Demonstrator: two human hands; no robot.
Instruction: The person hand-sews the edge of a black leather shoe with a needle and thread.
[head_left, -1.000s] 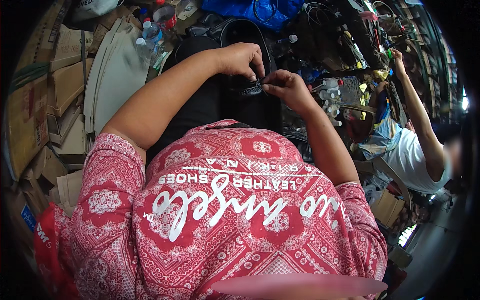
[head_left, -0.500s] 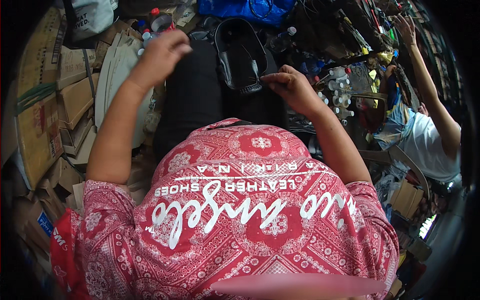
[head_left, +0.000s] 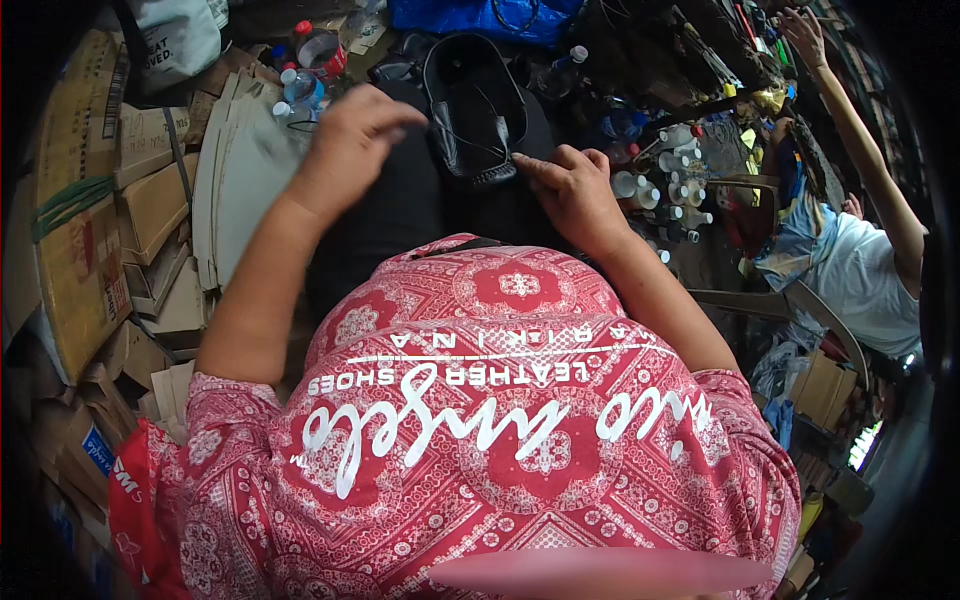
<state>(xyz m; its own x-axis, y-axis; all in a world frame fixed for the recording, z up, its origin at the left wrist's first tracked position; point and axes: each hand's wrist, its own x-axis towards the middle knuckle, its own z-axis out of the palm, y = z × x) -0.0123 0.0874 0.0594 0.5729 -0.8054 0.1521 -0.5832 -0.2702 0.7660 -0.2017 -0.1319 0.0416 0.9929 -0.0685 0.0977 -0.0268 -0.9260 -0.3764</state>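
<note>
Across my dark-trousered lap lies a black oval shoe part [head_left: 463,165] with a raised rim and ribbed stitching on its near end. Thin thread loops over its hollow, with a small pale tag-like bit at the right wall. My right hand [head_left: 580,195] pinches its near right edge, thumb and forefinger together, the other fingers curled. Left of the shoe part, my left hand [head_left: 360,140] hovers with fingers drawn together toward its left rim. Thread seems to run near those fingertips, but blur hides what they hold.
Flattened cardboard boxes [head_left: 155,205] and pale sheets [head_left: 235,185] stack at the left. Plastic bottles [head_left: 680,190] cluster at the right. A blue bag [head_left: 480,14] lies beyond the shoe part. Another person [head_left: 865,275] in a white shirt, arm raised, is at far right.
My left hand has come right and nearer, toward the shoe part. My right hand stays at its near right edge, shifted slightly. The shoe part has barely moved.
</note>
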